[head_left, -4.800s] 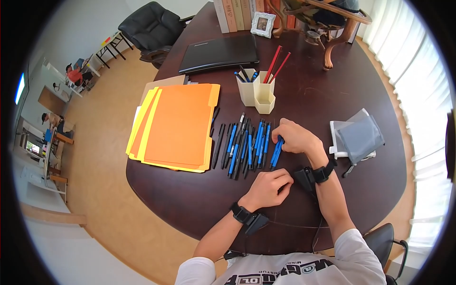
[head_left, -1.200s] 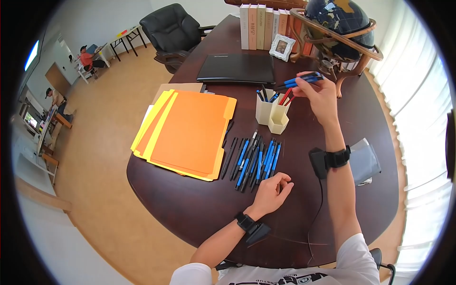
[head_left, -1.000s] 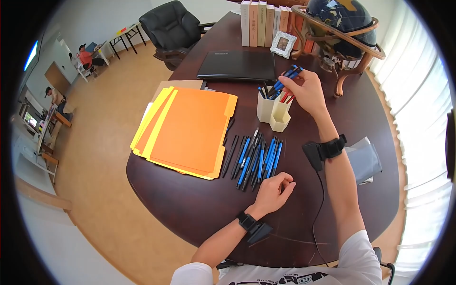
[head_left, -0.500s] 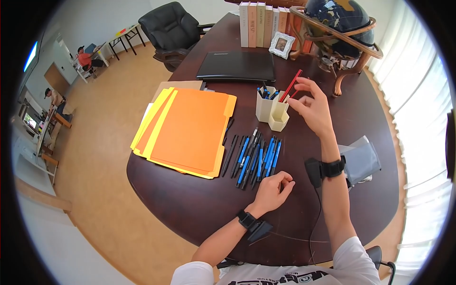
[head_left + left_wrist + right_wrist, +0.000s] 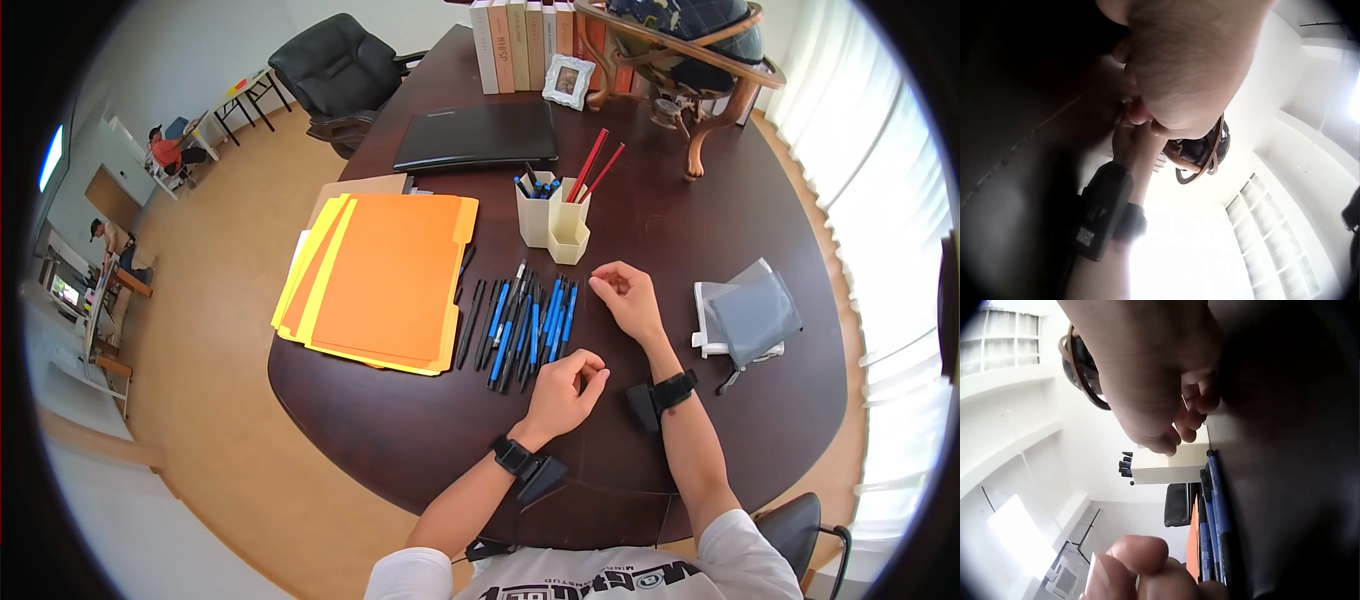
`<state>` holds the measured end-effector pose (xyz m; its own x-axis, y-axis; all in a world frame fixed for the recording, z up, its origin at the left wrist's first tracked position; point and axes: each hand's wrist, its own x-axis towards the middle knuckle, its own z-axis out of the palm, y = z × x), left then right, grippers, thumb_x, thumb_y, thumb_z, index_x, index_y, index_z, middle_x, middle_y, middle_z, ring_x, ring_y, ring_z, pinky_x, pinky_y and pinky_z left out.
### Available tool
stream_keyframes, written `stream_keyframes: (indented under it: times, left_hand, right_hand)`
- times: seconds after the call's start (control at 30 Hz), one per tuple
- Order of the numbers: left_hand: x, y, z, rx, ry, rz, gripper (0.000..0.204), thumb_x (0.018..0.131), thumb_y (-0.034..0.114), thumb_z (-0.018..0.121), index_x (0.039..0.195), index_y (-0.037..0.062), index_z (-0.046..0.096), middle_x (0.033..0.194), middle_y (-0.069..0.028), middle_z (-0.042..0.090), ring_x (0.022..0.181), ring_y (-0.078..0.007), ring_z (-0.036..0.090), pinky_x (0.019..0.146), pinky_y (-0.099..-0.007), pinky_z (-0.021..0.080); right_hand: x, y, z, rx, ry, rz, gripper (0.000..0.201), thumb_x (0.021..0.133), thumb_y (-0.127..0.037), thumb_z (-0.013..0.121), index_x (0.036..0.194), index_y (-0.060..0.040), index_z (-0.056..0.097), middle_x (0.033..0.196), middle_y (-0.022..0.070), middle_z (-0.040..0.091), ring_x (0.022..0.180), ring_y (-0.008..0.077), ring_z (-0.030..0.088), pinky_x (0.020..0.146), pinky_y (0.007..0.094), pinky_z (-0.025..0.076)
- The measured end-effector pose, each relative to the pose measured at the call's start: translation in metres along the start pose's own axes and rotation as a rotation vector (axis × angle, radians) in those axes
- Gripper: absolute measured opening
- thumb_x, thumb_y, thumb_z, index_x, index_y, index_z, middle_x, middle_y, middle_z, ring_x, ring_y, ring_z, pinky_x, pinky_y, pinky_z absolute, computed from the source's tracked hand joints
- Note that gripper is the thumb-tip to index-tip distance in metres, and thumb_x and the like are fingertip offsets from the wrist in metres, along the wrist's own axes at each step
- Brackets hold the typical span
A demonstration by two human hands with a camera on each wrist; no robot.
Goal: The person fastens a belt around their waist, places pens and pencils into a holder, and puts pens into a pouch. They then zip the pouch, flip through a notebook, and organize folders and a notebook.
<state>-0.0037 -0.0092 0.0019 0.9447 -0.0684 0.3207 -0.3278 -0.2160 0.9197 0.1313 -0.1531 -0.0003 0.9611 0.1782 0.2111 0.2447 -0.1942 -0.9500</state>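
- Curling loosely, well before the pen holder (image 5: pixel 535 226), the left hand (image 5: pixel 562 397) pinches nothing visible.
- Loose pens (image 5: pixel 535 322) lie nearer it.
- Back from the holder, the right hand (image 5: pixel 628 302) bends its fingers, seemingly empty.
- Delivered pens (image 5: pixel 1125 465) now stand in its left cup.

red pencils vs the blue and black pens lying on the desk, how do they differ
Colour: the red pencils are red, while the pens on the desk are blue and black.
Pose: the red pencils lean upright in the pale holder; the pens on the desk lie flat.
Number: only two red pencils show, against a whole bunch of pens on the desk.
Shared: both are long and slim.
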Motion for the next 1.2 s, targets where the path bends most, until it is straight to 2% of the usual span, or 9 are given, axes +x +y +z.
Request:
stream_keyframes:
  times: [0.17, 0.3, 0.4, 0.6, 0.7, 0.8, 0.9, 1.0, 1.2]
  left_hand:
    - [0.0, 0.002, 0.0, 0.018, -0.017, 0.01, 0.006, 0.087, 0.006, 0.07, 0.089, 0.0019, 0.065, 0.068, -0.0032, 0.064, 0.048, -0.0065, 0.046, 0.047, -0.0234, 0.035]
    - [-0.001, 0.002, 0.001, 0.021, -0.04, 0.052, 0.007, 0.087, 0.006, 0.07, 0.089, 0.0018, 0.065, 0.068, -0.0032, 0.063, 0.047, -0.0072, 0.046, 0.046, -0.0235, 0.034]
    - [-0.002, 0.003, 0.001, 0.032, -0.05, 0.09, 0.006, 0.086, 0.005, 0.07, 0.089, 0.0018, 0.065, 0.068, -0.0027, 0.063, 0.047, -0.0078, 0.046, 0.046, -0.024, 0.034]
    - [-0.002, 0.006, 0.0, 0.041, -0.083, 0.129, 0.005, 0.086, 0.003, 0.069, 0.089, 0.0016, 0.065, 0.069, -0.0026, 0.063, 0.048, -0.0079, 0.046, 0.046, -0.0241, 0.035]
    - [-0.002, 0.007, 0.0, 0.041, -0.075, 0.153, 0.005, 0.086, 0.003, 0.069, 0.089, 0.0013, 0.065, 0.069, -0.0029, 0.062, 0.047, -0.0078, 0.045, 0.046, -0.0241, 0.034]
    - [0.001, 0.017, -0.008, 0.107, 0.023, 0.172, 0.005, 0.086, 0.003, 0.069, 0.089, 0.0014, 0.065, 0.068, -0.0033, 0.062, 0.047, -0.0079, 0.045, 0.045, -0.0243, 0.034]
    - [0.017, 0.018, -0.028, 0.298, 0.133, 0.131, 0.006, 0.086, 0.006, 0.07, 0.085, 0.0028, 0.065, 0.065, -0.0052, 0.061, 0.046, -0.0134, 0.05, 0.046, -0.0272, 0.037]
    - [0.044, 0.022, -0.049, 0.577, 0.055, -0.015, 0.013, 0.085, 0.013, 0.071, 0.081, 0.0035, 0.063, 0.067, -0.0099, 0.064, 0.057, -0.0268, 0.061, 0.054, -0.0366, 0.045]
    - [0.081, 0.013, -0.05, 0.977, -0.212, -0.355, 0.03, 0.075, 0.031, 0.083, 0.075, 0.0048, 0.068, 0.074, -0.0095, 0.069, 0.075, -0.0288, 0.069, 0.067, -0.0408, 0.053]
  right_hand:
    - [-0.009, -0.009, 0.001, -0.215, -0.207, -0.218, 0.021, 0.082, -0.001, 0.07, 0.102, -0.0035, 0.07, 0.078, 0.0008, 0.06, 0.059, 0.0069, 0.049, 0.057, 0.0237, 0.042]
    - [-0.011, -0.012, 0.006, -0.29, -0.217, -0.21, 0.018, 0.081, -0.007, 0.071, 0.099, -0.006, 0.071, 0.078, 0.0045, 0.06, 0.06, 0.0163, 0.055, 0.058, 0.0305, 0.046]
    - [-0.011, -0.006, 0.011, -0.401, -0.175, -0.322, 0.014, 0.081, -0.009, 0.073, 0.093, -0.0036, 0.069, 0.078, 0.0056, 0.061, 0.057, 0.0161, 0.053, 0.056, 0.0294, 0.044]
    - [-0.012, -0.01, 0.01, -0.421, -0.185, -0.248, 0.017, 0.077, -0.015, 0.077, 0.082, -0.0052, 0.063, 0.074, 0.0055, 0.061, 0.06, 0.0198, 0.056, 0.057, 0.0321, 0.046]
    - [-0.012, -0.01, 0.013, -0.477, -0.127, -0.23, 0.019, 0.077, -0.02, 0.076, 0.084, -0.0088, 0.062, 0.077, 0.0043, 0.062, 0.073, 0.0233, 0.064, 0.063, 0.0363, 0.049]
    - [-0.01, -0.007, 0.014, -0.502, -0.1, -0.203, 0.023, 0.076, -0.021, 0.077, 0.088, -0.0094, 0.062, 0.078, 0.0039, 0.062, 0.074, 0.0225, 0.064, 0.063, 0.0367, 0.05]
    - [-0.01, -0.004, 0.016, -0.517, -0.079, -0.18, 0.025, 0.076, -0.023, 0.078, 0.089, -0.0099, 0.061, 0.076, 0.0031, 0.063, 0.073, 0.0227, 0.065, 0.062, 0.0373, 0.05]
    - [-0.01, -0.008, 0.017, -0.527, -0.09, -0.167, 0.027, 0.076, -0.024, 0.078, 0.091, -0.0105, 0.061, 0.073, 0.0023, 0.063, 0.069, 0.0236, 0.065, 0.061, 0.0384, 0.049]
    - [-0.008, -0.005, 0.015, -0.508, -0.118, -0.121, 0.032, 0.076, -0.024, 0.077, 0.099, -0.0108, 0.059, 0.072, 0.0028, 0.063, 0.07, 0.0248, 0.066, 0.061, 0.0398, 0.049]
